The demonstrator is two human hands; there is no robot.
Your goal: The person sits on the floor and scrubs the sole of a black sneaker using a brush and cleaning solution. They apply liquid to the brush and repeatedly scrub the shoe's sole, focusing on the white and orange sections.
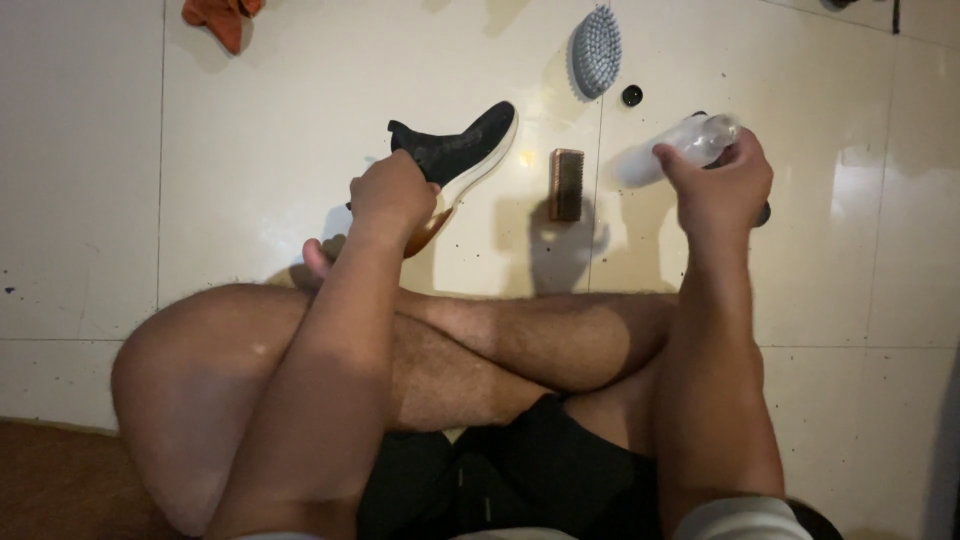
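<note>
Head-camera view, looking down on a person seated cross-legged on a pale tiled floor [250, 150]. A spill looks the likeliest mishap: the clear plastic bottle [690, 143] is tilted on its side in the air, and if it is uncapped, which cannot be told here, liquid could run onto the tiles or the wooden-backed bristle brush [566, 184] lying just beside it. The black knit shoe with a white sole and tan heel [455, 160] is propped by one hand only and could tip or slide on the smooth floor.

The left hand [392, 195] is curled closed at the shoe's heel end, holding it on edge against the floor just beyond the crossed legs. The right hand [720, 185] is wrapped shut around the bottle's lower part, lifting it clear of the floor, right of the brush.

Farther off lie a grey oval scrubbing brush [596, 38], a small black cap [632, 95] near it, and a crumpled orange cloth [222, 14] at the upper left.
</note>
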